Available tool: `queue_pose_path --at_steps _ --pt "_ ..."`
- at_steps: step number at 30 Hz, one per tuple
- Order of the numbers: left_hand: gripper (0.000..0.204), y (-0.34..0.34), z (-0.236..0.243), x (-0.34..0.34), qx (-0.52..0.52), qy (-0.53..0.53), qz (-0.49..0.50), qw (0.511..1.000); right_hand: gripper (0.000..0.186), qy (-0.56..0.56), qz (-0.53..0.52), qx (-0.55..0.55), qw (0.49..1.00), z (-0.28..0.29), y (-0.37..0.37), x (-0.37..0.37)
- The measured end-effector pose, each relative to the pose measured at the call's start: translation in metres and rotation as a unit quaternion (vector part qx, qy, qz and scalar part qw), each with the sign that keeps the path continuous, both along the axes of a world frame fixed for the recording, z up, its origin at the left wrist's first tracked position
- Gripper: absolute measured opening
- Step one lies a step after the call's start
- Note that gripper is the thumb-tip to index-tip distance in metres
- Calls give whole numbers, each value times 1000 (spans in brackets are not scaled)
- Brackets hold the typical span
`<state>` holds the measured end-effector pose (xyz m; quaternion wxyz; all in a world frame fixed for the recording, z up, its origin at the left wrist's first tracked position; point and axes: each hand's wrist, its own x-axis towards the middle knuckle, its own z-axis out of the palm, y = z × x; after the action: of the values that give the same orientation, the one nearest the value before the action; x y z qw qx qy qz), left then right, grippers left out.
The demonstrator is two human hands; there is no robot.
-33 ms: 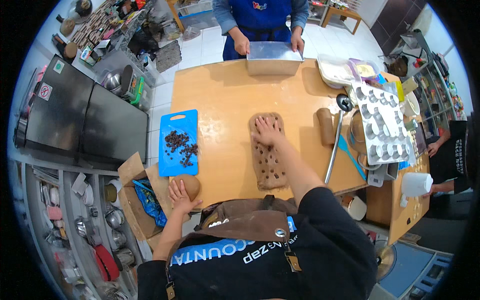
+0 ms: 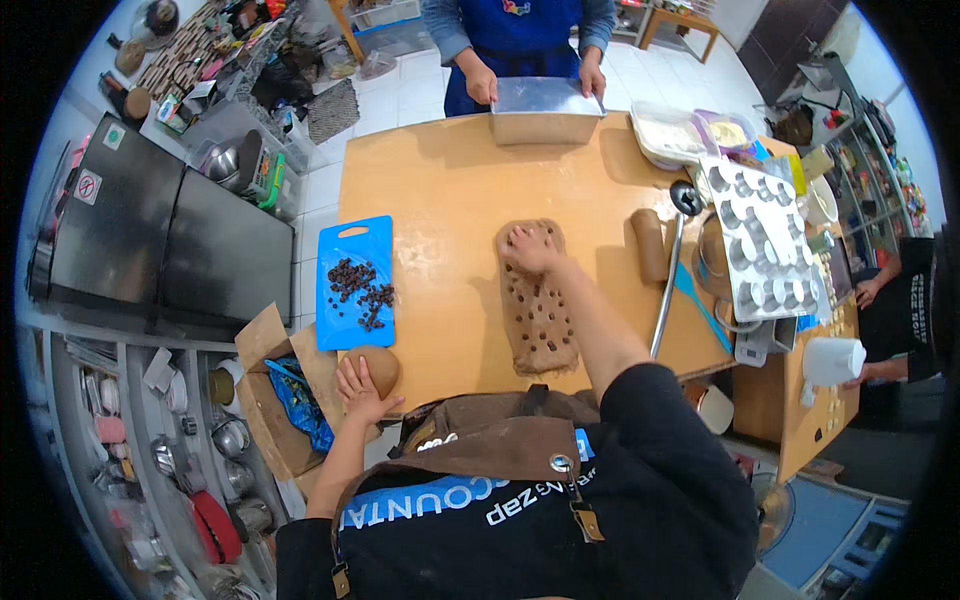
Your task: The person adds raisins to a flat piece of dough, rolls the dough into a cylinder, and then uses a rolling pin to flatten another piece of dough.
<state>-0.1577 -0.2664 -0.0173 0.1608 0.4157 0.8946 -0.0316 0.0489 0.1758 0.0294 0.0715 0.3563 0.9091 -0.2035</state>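
A long flattened strip of brown dough (image 2: pixel 545 325), dotted with dark chocolate pieces, lies lengthwise on the wooden table. Over its far end is my right hand (image 2: pixel 533 250), its bent fingertips pressing on the dough. My left hand (image 2: pixel 364 394) rests at the near table edge against a smooth brown dough ball (image 2: pixel 377 368), fingers spread and not gripping it. Just beyond the ball, a blue cutting board (image 2: pixel 345 255) carries a loose heap of dark chocolate pieces (image 2: pixel 362 290).
Across the table (image 2: pixel 440 170), another person holds a rectangular metal loaf pan (image 2: pixel 546 128). To the right are a brown dough roll (image 2: pixel 648 246), a long-handled metal tool (image 2: pixel 668 290), a blue spatula (image 2: pixel 702 308) and a muffin tin (image 2: pixel 760 240). An open cardboard box (image 2: pixel 265 350) stands left.
My right hand's fingers have gone from lying flatter and spread on the dough to being bent. The left hand stays by the dough ball.
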Motion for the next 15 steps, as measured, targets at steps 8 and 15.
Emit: queue_pose_path --at_steps 8,15 --pt "138 19 21 6 -94 -60 74 991 65 175 -85 115 974 18 -81 77" --pt "135 26 29 6 -86 -67 78 991 85 460 -115 -438 763 16 -11 103"
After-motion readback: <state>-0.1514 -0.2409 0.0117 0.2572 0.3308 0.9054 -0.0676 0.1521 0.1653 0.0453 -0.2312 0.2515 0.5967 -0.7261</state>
